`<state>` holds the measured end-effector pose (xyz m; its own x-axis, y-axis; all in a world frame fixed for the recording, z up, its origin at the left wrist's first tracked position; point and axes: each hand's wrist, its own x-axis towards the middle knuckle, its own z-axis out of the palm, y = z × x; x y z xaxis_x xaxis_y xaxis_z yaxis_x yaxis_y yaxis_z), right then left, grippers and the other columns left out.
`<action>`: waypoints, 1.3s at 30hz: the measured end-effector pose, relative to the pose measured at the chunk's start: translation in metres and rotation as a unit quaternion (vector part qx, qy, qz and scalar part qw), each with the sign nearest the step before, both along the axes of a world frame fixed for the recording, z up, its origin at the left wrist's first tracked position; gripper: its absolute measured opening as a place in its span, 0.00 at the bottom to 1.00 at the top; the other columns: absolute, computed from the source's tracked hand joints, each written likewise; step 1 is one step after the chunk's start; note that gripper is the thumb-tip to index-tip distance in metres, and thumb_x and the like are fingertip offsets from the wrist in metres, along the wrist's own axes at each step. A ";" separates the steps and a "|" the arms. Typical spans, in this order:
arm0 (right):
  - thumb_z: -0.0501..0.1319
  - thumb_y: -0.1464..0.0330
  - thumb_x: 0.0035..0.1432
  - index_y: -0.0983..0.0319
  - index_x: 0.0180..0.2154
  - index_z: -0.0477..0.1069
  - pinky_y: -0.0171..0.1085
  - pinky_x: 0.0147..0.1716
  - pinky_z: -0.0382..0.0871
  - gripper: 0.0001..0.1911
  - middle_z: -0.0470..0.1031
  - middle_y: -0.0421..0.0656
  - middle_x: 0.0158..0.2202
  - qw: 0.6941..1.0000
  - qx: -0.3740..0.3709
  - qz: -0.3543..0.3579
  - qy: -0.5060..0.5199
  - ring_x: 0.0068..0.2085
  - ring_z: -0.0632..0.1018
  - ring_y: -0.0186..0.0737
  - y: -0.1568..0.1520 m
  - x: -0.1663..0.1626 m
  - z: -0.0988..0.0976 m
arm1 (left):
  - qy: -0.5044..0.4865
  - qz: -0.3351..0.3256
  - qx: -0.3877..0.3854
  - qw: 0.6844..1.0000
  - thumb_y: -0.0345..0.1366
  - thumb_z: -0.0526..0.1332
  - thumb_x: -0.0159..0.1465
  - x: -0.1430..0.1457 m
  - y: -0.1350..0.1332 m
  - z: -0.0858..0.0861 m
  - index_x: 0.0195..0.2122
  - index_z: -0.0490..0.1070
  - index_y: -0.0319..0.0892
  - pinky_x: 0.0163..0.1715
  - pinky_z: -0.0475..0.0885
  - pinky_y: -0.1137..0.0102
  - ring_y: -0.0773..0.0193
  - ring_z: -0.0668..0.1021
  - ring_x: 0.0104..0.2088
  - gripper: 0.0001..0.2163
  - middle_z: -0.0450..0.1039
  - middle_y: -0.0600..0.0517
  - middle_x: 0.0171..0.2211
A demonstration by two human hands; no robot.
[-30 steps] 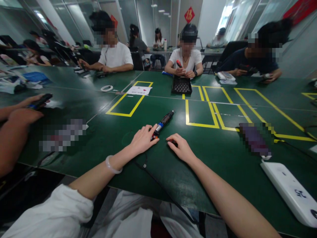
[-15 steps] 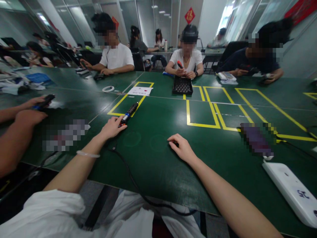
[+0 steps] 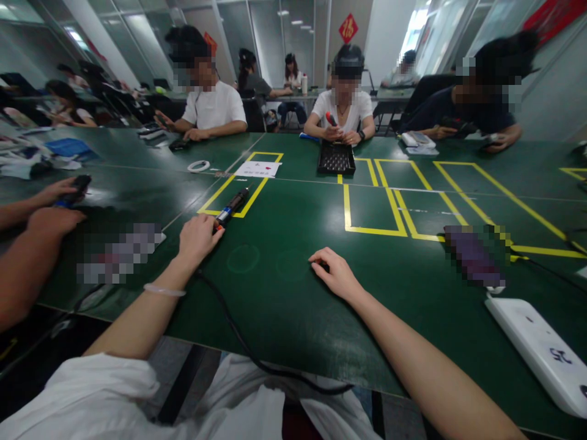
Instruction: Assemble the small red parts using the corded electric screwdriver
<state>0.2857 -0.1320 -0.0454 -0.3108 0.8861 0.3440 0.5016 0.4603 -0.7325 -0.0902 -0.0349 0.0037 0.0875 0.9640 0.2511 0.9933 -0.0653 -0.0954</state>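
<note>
L hand (image 3: 198, 239): grips tool (image 3: 233, 206), mid-left; best w/ cord (image 3: 235, 330) loose.
R hand (image 3: 337, 274): curled, mid-frame; I can't tell if holding.

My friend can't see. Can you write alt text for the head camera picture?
A person's left hand holds a black-and-blue tool over a green table, pointing it into a yellow tape rectangle. The right hand rests nearby; people sit across the table.
</note>
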 end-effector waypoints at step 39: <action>0.60 0.64 0.61 0.60 0.38 0.68 0.35 0.31 0.66 0.07 0.71 0.40 0.31 0.980 -0.086 0.019 0.181 0.31 0.73 0.35 0.004 -0.003 -0.003 | -0.513 -0.316 -0.252 0.757 0.38 0.62 0.61 0.183 -0.063 -0.020 0.40 0.68 0.40 0.36 0.69 0.72 0.68 0.74 0.35 0.09 0.71 0.52 0.35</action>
<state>0.2823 -0.1282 -0.0483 -0.2308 0.9305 0.2845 0.1800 0.3281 -0.9273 0.0929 -0.0976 -0.0161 0.5803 0.8065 0.1135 0.2831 -0.3305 0.9003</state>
